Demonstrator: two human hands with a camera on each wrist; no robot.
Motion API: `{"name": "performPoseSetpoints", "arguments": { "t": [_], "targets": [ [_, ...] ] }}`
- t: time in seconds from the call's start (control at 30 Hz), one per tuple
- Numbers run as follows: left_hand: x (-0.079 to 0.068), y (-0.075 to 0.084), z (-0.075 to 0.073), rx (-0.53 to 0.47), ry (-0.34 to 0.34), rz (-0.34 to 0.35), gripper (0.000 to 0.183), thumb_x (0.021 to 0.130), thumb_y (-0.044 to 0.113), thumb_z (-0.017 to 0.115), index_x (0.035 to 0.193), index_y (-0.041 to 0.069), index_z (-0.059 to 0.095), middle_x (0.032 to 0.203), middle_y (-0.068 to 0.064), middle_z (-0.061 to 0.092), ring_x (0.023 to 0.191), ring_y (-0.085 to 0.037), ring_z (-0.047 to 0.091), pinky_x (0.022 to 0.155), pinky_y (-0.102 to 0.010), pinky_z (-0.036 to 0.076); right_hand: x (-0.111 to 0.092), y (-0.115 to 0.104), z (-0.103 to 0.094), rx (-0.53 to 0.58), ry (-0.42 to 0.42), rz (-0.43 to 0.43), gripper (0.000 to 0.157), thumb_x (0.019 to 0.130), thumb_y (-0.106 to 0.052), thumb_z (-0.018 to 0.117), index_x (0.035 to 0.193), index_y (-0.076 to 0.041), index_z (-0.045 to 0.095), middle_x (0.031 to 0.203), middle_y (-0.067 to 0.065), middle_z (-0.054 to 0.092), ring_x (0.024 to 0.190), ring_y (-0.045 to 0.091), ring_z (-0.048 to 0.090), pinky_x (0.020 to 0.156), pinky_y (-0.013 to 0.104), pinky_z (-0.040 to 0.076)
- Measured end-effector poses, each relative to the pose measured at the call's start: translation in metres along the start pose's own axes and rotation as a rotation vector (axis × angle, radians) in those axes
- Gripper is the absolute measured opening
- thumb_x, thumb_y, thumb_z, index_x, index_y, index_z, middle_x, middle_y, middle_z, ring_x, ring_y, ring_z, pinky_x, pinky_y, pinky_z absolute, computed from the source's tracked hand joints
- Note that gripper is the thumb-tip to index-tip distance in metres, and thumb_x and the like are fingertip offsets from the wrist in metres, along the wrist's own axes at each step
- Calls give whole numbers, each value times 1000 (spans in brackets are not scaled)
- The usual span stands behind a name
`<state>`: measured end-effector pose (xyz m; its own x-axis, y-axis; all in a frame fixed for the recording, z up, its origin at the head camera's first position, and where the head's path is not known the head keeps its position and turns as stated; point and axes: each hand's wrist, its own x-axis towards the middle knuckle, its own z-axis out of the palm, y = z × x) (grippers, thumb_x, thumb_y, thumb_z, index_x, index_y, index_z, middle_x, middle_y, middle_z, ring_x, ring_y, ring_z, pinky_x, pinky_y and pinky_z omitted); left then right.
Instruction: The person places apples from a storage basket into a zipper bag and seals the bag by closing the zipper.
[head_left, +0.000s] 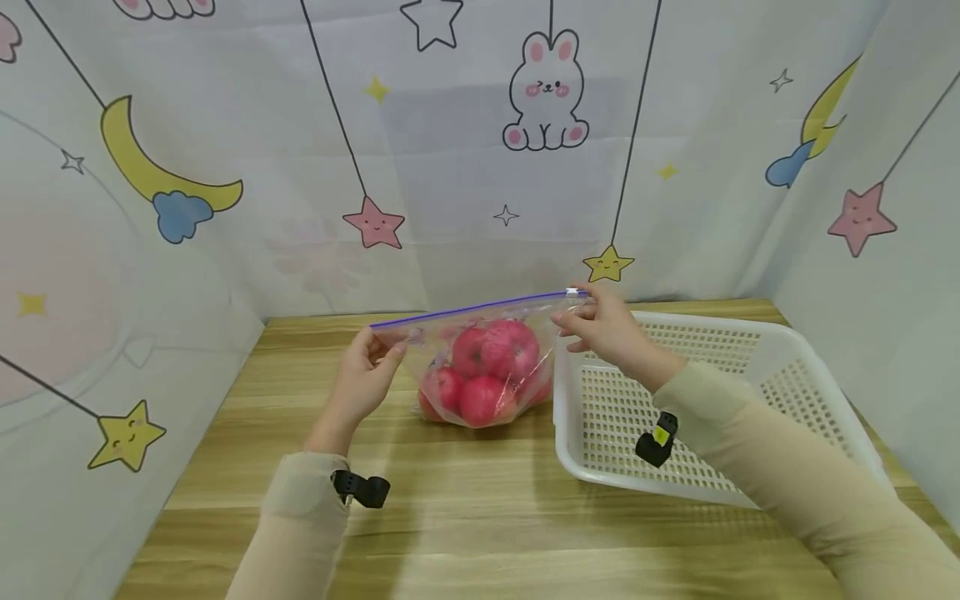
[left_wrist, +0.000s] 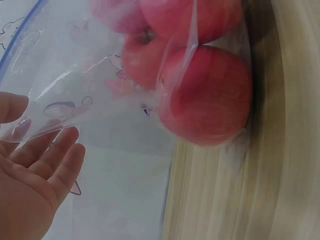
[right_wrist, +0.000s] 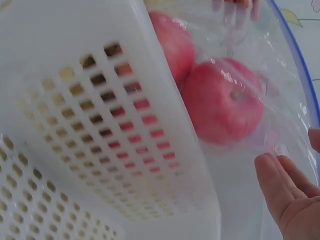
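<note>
A clear zip bag [head_left: 420, 358] with a purple-blue top strip stands on the table, bulging with several red apples [head_left: 489, 367]. At its top left corner, my left hand [head_left: 363, 375] pinches the plastic between thumb and fingers. My right hand [head_left: 611, 329] pinches the opposite corner, by the white slider [head_left: 573, 292] at the strip's right end. The strip is drawn taut and slants up to the right, and looks closed along its length. In the left wrist view, an apple [left_wrist: 207, 100] presses against the film near the bag's bottom.
A white perforated plastic basket [head_left: 564, 417] stands right beside the bag, under my right forearm. Both rest on a wood-grain table [head_left: 465, 525]. Behind hangs a white curtain [head_left: 480, 167] printed with a rabbit, stars and moons.
</note>
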<state>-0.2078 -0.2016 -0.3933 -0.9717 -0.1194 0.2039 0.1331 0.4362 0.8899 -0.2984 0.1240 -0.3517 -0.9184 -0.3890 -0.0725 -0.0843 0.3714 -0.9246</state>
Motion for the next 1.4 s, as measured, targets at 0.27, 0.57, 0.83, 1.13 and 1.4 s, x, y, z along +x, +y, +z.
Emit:
{"name": "performPoseSetpoints", "arguments": {
  "t": [0.27, 0.57, 0.83, 1.13, 1.4],
  "targets": [
    [-3, -6, 11, -116, -41, -38, 39, 96, 6, 49, 132, 1, 36, 133, -20, 52, 123, -31, 51, 99, -35, 44, -10, 3, 11, -4, -61, 72, 72, 87, -25, 68, 141, 4, 32, 127, 22, 59, 110, 33, 62, 82, 38, 56],
    [-2, -8, 13, -168, -61, -52, 42, 94, -3, 41, 135, 2, 36, 136, -20, 50, 124, -35, 49, 102, -46, 41, -16, 5, 24, -159, -57, 48, 27, 88, -20, 66, 101, 4, 65, 99, 21, 68, 81, 22, 68, 65, 34, 58],
    [-6, -6, 12, -175, -46, -44, 39, 93, -5, 39, 132, 1, 40, 129, -23, 55, 113, -27, 55, 92, -35, 48, -14, 3, 34, -124, -42, 89, 25, 95, -14, 55, 104, 9, 61, 87, 19, 69, 67, 20, 70, 59, 31, 57],
    [-14, -4, 11, -165, -18, -66, 32, 95, -2, 45, 127, -3, 46, 120, -27, 59, 95, -2, 60, 82, -16, 47, -4, -2, 42, 59, -53, 137, 30, 101, -13, 39, 121, 7, 49, 105, 21, 61, 84, 27, 71, 72, 40, 57],
    [-18, -4, 15, -172, -5, -31, 22, 93, 1, 54, 114, -7, 56, 112, -24, 63, 90, 0, 59, 81, -15, 47, 2, -7, 50, 133, -130, 116, 52, 100, -17, 41, 147, -1, 26, 142, 23, 42, 123, 37, 51, 90, 47, 51]
  ]
}}
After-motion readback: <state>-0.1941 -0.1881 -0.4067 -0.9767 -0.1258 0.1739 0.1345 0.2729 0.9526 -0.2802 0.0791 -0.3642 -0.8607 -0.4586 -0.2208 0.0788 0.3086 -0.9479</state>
